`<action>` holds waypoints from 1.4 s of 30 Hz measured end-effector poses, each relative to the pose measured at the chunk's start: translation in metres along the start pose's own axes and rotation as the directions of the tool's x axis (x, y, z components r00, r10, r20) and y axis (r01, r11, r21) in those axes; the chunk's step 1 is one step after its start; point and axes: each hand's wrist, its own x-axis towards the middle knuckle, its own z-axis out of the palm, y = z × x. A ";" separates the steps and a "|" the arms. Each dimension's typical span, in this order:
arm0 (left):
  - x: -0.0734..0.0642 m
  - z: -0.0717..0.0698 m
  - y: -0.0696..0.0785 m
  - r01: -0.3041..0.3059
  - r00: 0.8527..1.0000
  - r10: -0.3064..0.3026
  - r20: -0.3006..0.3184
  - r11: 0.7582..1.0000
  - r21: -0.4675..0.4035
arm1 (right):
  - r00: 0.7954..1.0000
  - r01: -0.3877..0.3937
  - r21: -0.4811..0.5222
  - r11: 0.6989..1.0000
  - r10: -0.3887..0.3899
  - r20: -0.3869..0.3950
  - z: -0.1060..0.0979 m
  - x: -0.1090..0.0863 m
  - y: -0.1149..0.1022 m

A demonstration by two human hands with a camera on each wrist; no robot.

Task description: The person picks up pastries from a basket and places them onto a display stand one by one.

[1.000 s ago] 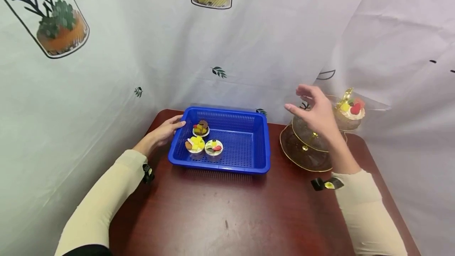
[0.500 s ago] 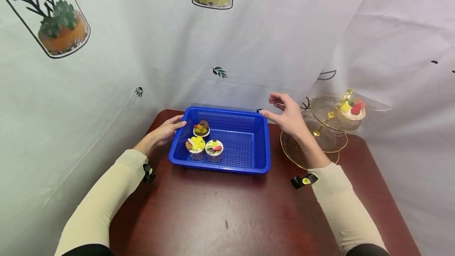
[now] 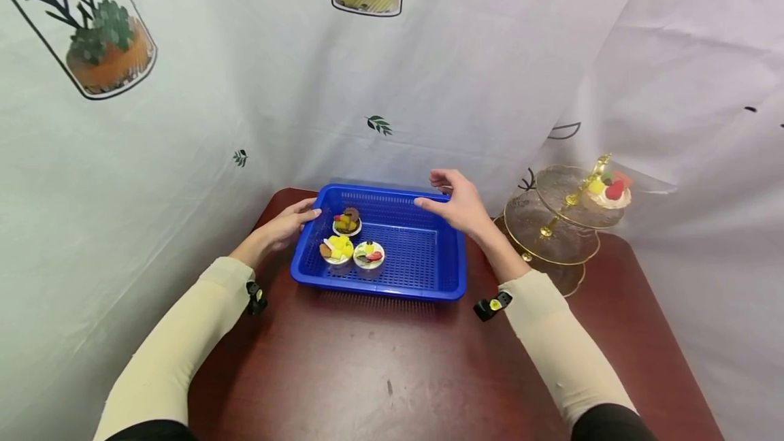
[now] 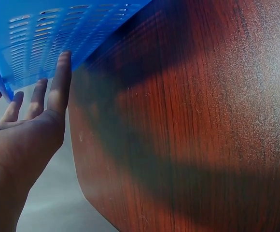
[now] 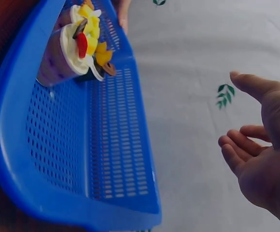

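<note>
Three toy dessert cups stand in the left part of a blue plastic basket (image 3: 450, 271): a chocolate-topped cup (image 3: 347, 221), a yellow fruit cup (image 3: 337, 249) and a cup with a red fruit piece (image 3: 369, 254). My left hand (image 3: 286, 224) grips the basket's left rim, thumb over the top. In the left wrist view its fingers (image 4: 62, 82) lie along the basket's outer side. Above the basket's back right rim hovers my right hand (image 3: 459, 203), thumb and fingers apart, holding nothing. In the right wrist view the hand (image 5: 270, 140) is clear of the basket.
To the right stands a tiered glass cake stand (image 3: 551, 226) with gold edges. Another fruit-topped dessert cup (image 3: 608, 193) sits on its top tier. White patterned cloth (image 3: 465, 87) hangs behind the dark red table (image 3: 343, 359).
My right hand has moved left from in front of the cake stand to above the basket's right side, its fingers still apart. My left hand and the basket have not moved.
</note>
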 end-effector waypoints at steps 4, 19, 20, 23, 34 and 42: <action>-0.001 -0.001 0.000 -0.003 1.000 0.003 0.003 1.000 -0.002 | 1.000 0.001 -0.001 1.000 -0.001 0.016 0.014 0.008 -0.001; 0.002 0.000 -0.005 -0.016 0.998 0.020 -0.064 0.998 0.057 | 0.995 -0.062 0.020 0.998 0.060 0.085 0.067 0.007 0.010; 0.003 0.001 -0.005 -0.015 0.997 0.020 -0.069 0.998 0.062 | 0.995 -0.063 0.027 0.998 0.061 0.082 0.069 0.006 0.011; 0.003 0.002 -0.005 -0.010 0.996 0.016 -0.089 0.998 0.068 | 0.995 -0.071 0.045 0.996 0.068 0.076 0.078 0.005 0.012; 0.000 0.008 -0.008 -0.022 0.996 0.031 -0.079 0.993 0.114 | 0.988 -0.114 0.090 0.989 0.103 0.119 0.108 0.008 0.009; 0.004 0.010 -0.005 -0.013 0.998 0.020 -0.062 0.993 0.115 | 0.981 -0.164 0.125 0.979 0.149 0.124 0.122 0.016 0.013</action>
